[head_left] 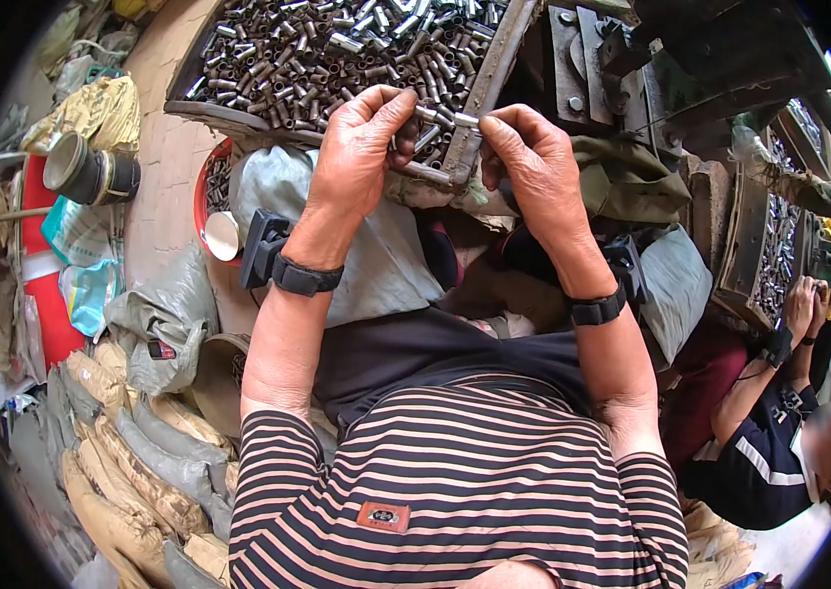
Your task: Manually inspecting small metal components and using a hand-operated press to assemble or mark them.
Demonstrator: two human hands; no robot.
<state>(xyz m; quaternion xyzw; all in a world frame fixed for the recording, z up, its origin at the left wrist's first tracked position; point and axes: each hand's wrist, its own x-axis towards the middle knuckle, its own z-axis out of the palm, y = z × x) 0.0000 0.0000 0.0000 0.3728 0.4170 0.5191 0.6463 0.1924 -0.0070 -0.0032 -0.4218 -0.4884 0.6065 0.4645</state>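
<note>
Both hands meet over the near right corner of a tray (482,93) heaped with short metal tubes (308,64), some dark, some shiny. My left hand (362,142) is closed, its thumb and forefinger pinching a small metal tube (426,114). Facing it, my right hand (536,162) grips another short shiny metal tube (466,120) between thumb and fingertip. The two pieces are nearly end to end; I cannot tell whether they touch. The curled fingers of each hand are partly hidden.
Dark metal machinery (572,74) stands right of the tray. A red basin (204,211) with more tubes and a grey sack (273,187) lie left of my left arm. At far right, a co-worker's hands (806,309) are beside another parts tray (741,245). Filled sacks (126,481) pile at lower left.
</note>
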